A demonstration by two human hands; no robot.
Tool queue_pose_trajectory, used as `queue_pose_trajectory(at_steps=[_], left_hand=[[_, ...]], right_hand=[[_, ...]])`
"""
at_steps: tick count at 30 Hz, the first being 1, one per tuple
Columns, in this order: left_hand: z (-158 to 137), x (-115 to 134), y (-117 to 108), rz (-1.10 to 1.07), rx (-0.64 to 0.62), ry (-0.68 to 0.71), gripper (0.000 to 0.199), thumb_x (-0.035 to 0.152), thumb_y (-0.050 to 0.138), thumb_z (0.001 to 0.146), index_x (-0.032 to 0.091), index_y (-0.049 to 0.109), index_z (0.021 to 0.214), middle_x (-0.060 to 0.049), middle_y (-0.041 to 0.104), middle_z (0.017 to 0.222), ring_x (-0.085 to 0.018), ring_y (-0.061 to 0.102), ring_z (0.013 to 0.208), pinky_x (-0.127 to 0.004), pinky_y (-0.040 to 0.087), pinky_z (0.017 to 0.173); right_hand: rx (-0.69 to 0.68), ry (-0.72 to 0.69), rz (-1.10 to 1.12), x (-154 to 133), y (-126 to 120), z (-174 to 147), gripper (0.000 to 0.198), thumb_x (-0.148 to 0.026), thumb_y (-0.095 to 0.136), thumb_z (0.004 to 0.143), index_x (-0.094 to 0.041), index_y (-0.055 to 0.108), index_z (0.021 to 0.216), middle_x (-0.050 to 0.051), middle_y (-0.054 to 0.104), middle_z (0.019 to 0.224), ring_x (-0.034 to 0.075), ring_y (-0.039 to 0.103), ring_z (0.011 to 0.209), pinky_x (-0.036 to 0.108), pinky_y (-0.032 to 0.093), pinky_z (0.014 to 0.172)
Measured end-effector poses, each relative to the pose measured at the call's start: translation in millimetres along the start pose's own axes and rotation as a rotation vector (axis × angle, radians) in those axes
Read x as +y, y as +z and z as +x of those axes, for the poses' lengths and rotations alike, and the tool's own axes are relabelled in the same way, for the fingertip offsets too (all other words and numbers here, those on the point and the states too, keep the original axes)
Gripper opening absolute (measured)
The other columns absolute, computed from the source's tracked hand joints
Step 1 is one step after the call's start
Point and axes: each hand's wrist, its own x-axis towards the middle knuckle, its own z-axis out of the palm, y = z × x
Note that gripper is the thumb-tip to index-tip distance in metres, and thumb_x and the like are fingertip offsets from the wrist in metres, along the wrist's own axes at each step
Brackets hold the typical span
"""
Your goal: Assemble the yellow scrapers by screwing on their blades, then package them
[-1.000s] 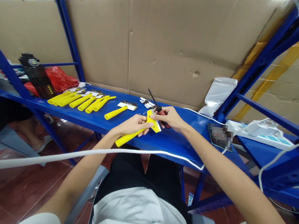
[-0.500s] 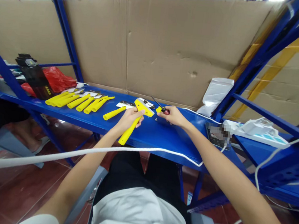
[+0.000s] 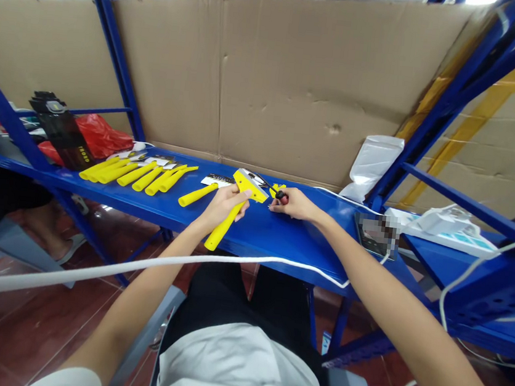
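Observation:
My left hand point(image 3: 228, 203) is closed around a yellow scraper point(image 3: 218, 231), its wide head up and its round handle slanting down toward me. In my right hand point(image 3: 300, 205) is a screwdriver point(image 3: 281, 196) with a red and black handle, its shaft pointing up and left behind the scraper's head. The fingertips of that hand are low at the blue shelf top, by some tiny bits too small to make out. Just behind them lies a small yellow piece point(image 3: 278, 188). Left of my left hand lies another yellow scraper point(image 3: 198, 195) with a dark and white head.
Several yellow scrapers point(image 3: 138, 176) lie in a row on the blue shelf point(image 3: 298, 241). A red bag point(image 3: 106, 137) and a black box point(image 3: 62, 132) stand at left. To the right are a phone point(image 3: 369, 233) and power strip point(image 3: 443, 233). A white cable point(image 3: 138, 263) crosses in front.
My right hand has lowered slightly, its fingertips reaching down to the tiny bits on the shelf. The screwdriver has tilted, its shaft now lower. My left hand holds the scraper almost unmoved.

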Motion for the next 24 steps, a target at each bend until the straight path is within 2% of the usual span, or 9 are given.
queue_pose_trajectory(at_steps=[17,21,24], left_hand=[[0.7,-4.0,-1.7,0.008,-0.022,-0.017,0.055,0.063,0.092,0.087,0.018,0.061,0.093,0.004,0.061,0.063,-0.010,0.055,0.044,-0.023,0.039,0.044],[0.7,-3.8,-1.5,0.006,-0.025,-0.018,0.056,0.064,0.093,0.087,0.018,0.061,0.093,0.004,0.061,0.063,-0.010,0.055,0.044,-0.023,0.039,0.044],[0.8,-3.4,-1.2,0.013,-0.030,-0.027,0.055,0.063,0.092,0.087,0.018,0.062,0.094,0.003,0.062,0.064,-0.010,0.056,0.045,-0.023,0.039,0.044]], right_hand=[[-0.015,-0.031,-0.018,-3.9,-0.8,-1.6,0.025,-0.042,0.088,0.076,-0.019,0.081,0.084,-0.003,0.057,0.070,0.016,0.052,0.068,0.031,0.043,0.071],[0.020,-0.038,-0.017,-2.3,-0.5,-1.4,0.019,-0.037,0.083,0.080,-0.019,0.080,0.084,-0.001,0.063,0.073,0.017,0.056,0.070,0.031,0.044,0.073],[0.060,-0.046,-0.016,-1.0,0.2,-0.5,0.016,-0.031,0.080,0.080,-0.019,0.082,0.091,0.001,0.071,0.080,0.018,0.060,0.073,0.031,0.046,0.074]])
